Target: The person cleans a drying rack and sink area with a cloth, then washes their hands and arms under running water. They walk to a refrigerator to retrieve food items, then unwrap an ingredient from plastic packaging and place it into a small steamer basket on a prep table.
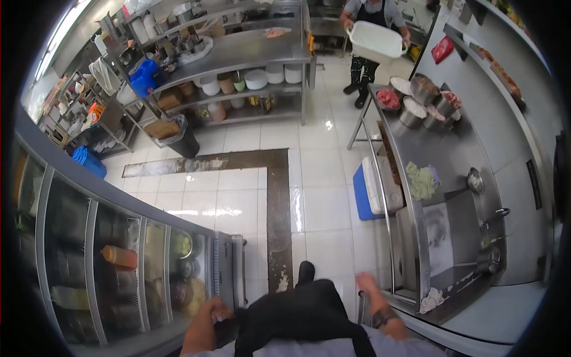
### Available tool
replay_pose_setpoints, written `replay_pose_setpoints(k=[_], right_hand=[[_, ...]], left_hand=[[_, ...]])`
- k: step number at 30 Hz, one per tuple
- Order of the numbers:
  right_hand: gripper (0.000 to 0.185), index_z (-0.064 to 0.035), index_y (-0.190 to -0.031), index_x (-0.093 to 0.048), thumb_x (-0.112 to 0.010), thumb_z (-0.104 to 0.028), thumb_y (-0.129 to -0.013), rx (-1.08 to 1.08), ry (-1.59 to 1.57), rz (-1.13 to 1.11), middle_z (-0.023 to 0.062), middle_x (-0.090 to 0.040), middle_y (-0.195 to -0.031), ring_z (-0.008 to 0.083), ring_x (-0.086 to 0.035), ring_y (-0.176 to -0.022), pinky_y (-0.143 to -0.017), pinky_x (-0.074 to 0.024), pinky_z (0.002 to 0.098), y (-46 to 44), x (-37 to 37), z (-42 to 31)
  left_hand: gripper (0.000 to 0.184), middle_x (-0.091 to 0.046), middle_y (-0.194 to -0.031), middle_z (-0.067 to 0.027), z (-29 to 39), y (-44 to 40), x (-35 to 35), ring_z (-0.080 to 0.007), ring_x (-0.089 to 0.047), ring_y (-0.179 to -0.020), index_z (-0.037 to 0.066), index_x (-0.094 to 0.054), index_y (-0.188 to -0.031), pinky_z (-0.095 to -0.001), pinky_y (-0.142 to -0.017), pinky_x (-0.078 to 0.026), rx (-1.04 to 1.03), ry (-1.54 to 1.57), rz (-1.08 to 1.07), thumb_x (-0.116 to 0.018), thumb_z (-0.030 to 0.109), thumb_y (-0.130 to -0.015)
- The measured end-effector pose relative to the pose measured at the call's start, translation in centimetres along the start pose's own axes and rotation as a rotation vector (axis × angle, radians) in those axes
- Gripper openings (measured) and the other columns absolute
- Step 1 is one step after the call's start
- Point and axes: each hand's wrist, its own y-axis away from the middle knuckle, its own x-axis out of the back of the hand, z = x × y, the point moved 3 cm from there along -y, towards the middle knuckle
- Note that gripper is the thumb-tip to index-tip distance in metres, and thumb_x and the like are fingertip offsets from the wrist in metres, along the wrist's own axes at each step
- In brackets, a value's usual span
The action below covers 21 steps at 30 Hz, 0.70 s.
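Observation:
My left hand (219, 309) is low in the view, beside the end of a glass-fronted fridge (223, 262). Its fingers are curled in, and whatever they may hold is hidden. On the other side of my dark apron (297, 318), my right hand (367, 284) hangs with its fingers loosely stretched out and nothing visible in them. It is nearest to the metal rail and corner of the steel sink counter (410, 208). One dark shoe (306, 272) shows on the tiled floor ahead of my apron.
Ahead, a person (372, 12) carries a large white tub (376, 41). Metal pots (412, 113) and a green cloth (422, 181) sit on the right counter, a blue-and-white cooler (372, 187) below. Wet floor channel (278, 208), dark bin (183, 140) and steel shelves (238, 53) lie ahead.

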Motion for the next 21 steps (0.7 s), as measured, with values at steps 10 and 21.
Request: replay_pose_setpoints(k=[10, 21], right_hand=[[0.019, -0.0067, -0.108, -0.065, -0.059, -0.023, -0.101, 0.260, -0.550, -0.001, 0.0019, -0.067, -0.094, 0.0138, -0.065, -0.080, -0.068, -0.0534, 0.0301, -6.4, 18.6, -21.6], [0.026, -0.0053, -0.089, -0.067, -0.066, -0.031, -0.092, -0.340, -0.243, -0.331, 0.0118, -0.069, -0.079, 0.0288, -0.070, -0.069, -0.060, -0.0566, 0.0449, 4.7, 9.8, 21.9]], left_hand=[[0.021, -0.075, -0.084, -0.0142, 11.3, 2.4, 6.2, -0.0338, -0.072, -0.074, 0.008, -0.077, -0.097, -0.0387, -0.075, -0.059, -0.483, -0.431, 0.637, -0.074, 0.018, -0.079], [0.031, -0.070, -0.078, -0.0049, 16.7, 4.6, 3.7, -0.0145, -0.062, -0.057, 0.019, -0.078, -0.108, -0.0359, -0.048, -0.051, -0.275, -0.130, 0.140, -0.075, 0.037, -0.084]])
